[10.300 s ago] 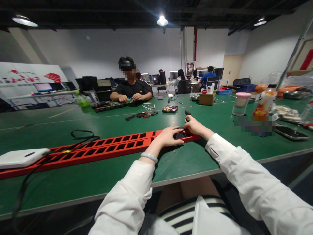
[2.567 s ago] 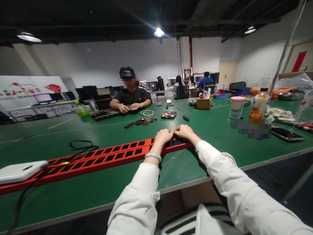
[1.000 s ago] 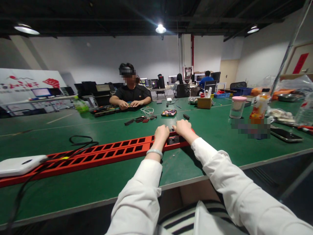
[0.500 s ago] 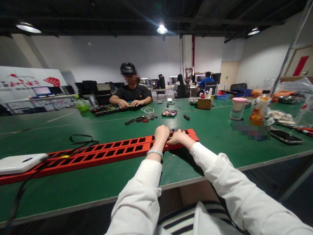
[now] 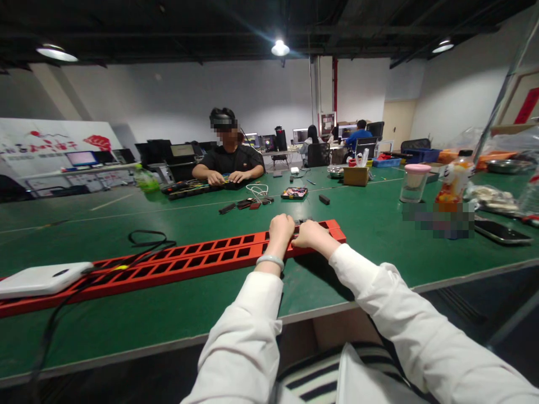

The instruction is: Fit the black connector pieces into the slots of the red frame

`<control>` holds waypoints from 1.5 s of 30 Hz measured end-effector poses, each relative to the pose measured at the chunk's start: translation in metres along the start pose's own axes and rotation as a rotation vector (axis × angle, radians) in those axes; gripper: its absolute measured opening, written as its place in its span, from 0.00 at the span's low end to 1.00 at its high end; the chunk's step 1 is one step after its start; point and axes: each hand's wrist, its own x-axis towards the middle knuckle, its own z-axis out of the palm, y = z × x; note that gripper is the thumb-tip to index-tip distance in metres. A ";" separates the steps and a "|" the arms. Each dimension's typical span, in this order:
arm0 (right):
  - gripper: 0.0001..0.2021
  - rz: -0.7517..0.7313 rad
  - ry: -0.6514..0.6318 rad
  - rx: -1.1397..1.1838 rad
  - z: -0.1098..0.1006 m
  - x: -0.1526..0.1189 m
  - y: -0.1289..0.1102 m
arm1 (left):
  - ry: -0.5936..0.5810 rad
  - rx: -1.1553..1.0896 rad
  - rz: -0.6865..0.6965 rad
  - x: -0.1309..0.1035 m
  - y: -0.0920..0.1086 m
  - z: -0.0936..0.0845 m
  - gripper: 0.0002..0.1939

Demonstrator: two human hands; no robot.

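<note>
Two forearms in white sleeves reach forward from the near edge of the green table (image 5: 181, 317), converging on the right-hand part of one long red frame (image 5: 255, 249), the landmark here. A single pale bracelet (image 5: 270, 261) circles the left wrist, just on the near side of the frame. The right hand (image 5: 312, 235) lies low over the frame, back upward, fingers bent and thumb pointing toward the other hand. The left hand (image 5: 281, 231) is just beside it, curled with knuckles up and fingers down at the frame. Both are bent inward rather than spread; their fingertips are hidden, so I cannot tell whether either pinches anything. A small dark part (image 5: 301, 221) shows just beyond them, at the frame's far side.

The frame lies flat, with two rows of slots along its length. One white device (image 5: 46, 279) lies over its left end, and a black cable (image 5: 148, 243) crosses it there.

Beyond the frame are one black block (image 5: 324, 199), one small tray (image 5: 294, 193) and a white cable (image 5: 257, 192) near several dark pieces (image 5: 242, 204). To its right stand one pink-lidded cup (image 5: 415, 185) and one drink bottle (image 5: 455, 182). Farther beyond it sits a co-worker (image 5: 231, 160) in black, both hands low over some wires.
</note>
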 end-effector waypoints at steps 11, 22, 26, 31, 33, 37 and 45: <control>0.19 -0.290 -0.151 0.087 -0.013 0.017 0.040 | -0.161 0.021 0.026 -0.008 0.005 -0.025 0.14; 0.13 -0.153 0.007 0.116 -0.016 0.005 0.030 | -0.303 0.033 0.304 -0.029 0.019 -0.054 0.15; 0.13 -0.140 0.014 0.115 -0.018 0.006 0.031 | -0.333 0.039 0.321 -0.029 0.018 -0.052 0.16; 0.16 -0.025 0.134 -0.010 -0.018 0.010 0.029 | -0.311 0.057 0.342 -0.035 0.023 -0.054 0.20; 0.15 -0.028 0.128 -0.030 -0.018 0.010 0.030 | -0.295 0.081 0.322 -0.037 0.027 -0.056 0.20; 0.16 -0.043 0.048 -0.054 -0.019 0.008 0.029 | -0.263 0.169 0.313 -0.040 0.033 -0.060 0.17; 0.16 -0.046 -0.014 -0.025 -0.015 0.010 0.031 | -0.282 0.218 0.361 -0.043 0.041 -0.061 0.17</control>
